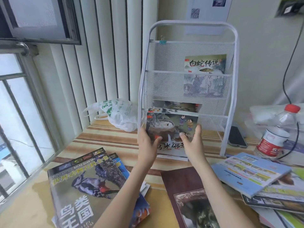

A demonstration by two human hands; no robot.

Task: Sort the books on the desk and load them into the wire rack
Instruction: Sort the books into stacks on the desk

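Both hands, left hand (146, 142) and right hand (193, 139), grip a picture book (171, 127) at the wire rack's (230, 66) lowest tier.

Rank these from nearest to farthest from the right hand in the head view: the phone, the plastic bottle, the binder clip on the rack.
From the right hand:
1. phone, just right, beside the rack's foot.
2. plastic bottle, farther right on the desk.
3. binder clip, up on the rack's top rail.

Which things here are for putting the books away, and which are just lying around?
For the job:
wire rack
picture book held by left hand and right hand
bird book
brown book
book pile

Just lying around:
plastic bag
water bottle
phone
binder clip
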